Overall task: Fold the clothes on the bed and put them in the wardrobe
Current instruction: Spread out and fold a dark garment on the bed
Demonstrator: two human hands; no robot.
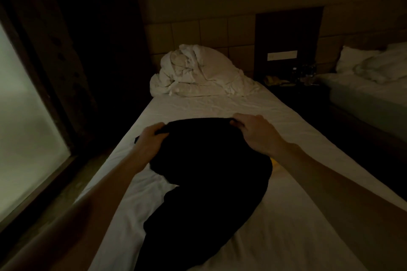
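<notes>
Item: black garment (211,174), lying lengthwise down the middle of the bed (286,237), its far edge raised slightly off the sheet. You should expect it to be soft, limp and light; it will sag and crease wherever you leave it unsupported, and the dim light hides seams and sleeves, so its kind cannot be told. Best hold, by my reading: the two far corners, where you have it now.

Left hand (152,138): fingers curled over the far left corner, pinching cloth.

Right hand (253,130): fingers curled around the far right corner, gripping likewise.

Beyond: a rumpled white duvet (198,72) heaped at the head of the bed, well apart from the garment.
</notes>
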